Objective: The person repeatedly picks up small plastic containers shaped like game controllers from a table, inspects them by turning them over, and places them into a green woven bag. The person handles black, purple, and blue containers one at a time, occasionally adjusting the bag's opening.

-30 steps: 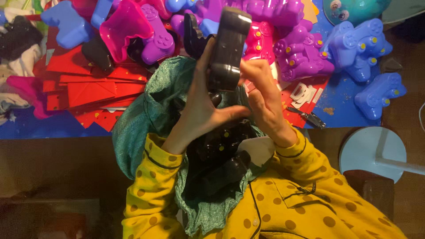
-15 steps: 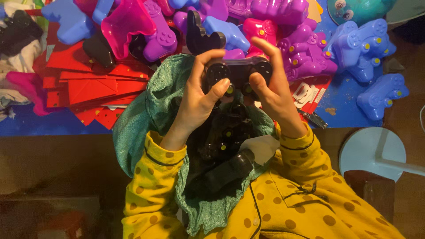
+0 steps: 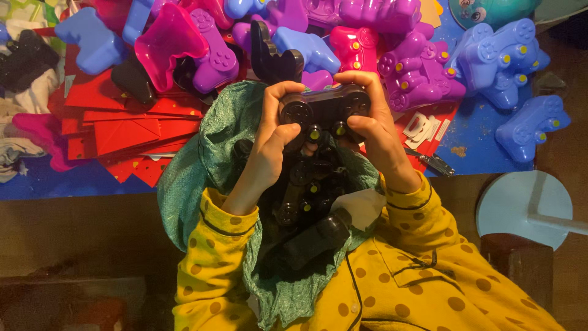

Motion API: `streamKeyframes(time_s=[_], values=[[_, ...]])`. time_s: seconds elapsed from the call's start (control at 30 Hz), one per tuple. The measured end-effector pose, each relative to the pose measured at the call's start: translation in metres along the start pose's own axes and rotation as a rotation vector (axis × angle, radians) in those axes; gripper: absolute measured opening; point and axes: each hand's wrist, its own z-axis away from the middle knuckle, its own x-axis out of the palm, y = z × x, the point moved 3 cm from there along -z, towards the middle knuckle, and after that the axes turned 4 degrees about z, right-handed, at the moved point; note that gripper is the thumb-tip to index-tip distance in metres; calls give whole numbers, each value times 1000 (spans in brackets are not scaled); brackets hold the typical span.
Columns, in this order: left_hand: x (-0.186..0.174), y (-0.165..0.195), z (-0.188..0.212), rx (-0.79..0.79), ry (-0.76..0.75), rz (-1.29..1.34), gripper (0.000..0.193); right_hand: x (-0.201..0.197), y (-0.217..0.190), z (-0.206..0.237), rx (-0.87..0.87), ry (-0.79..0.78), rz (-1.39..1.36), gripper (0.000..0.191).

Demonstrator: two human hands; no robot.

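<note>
Item: black game controller (image 3: 324,109), which you are gripping level with both hands, left hand (image 3: 274,138) wrapping its left grip, right hand (image 3: 375,125) its right, thumbs pressing the face. Beneath it, more black controllers (image 3: 306,196) are lying in the green cloth (image 3: 202,165) on your lap (purple and blue shells (image 3: 422,67) are crowding the counter beyond).

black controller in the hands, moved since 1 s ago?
Yes. The black controller was upended high against the purple shells; it now lies level and lower, gripped by the left hand and right hand.
</note>
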Motion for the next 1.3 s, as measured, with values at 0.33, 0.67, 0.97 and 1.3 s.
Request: streamKeyframes(time_s=[0.33,0.67,0.97,1.3], values=[[-2,-5,-3,100,-39,-265,67,-1,-9,3,-42,-80,55,67],[0,2,-1,-2,-47,-50,61,-7,10,-1,42,-27,-145,65],[-1,-1,-2,11,-41,-52,56,-4,1,5,-136,-110,111,72],[-1,-3,-1,-8,-47,-78,54,-9,9,4,7,-58,-71,69]])
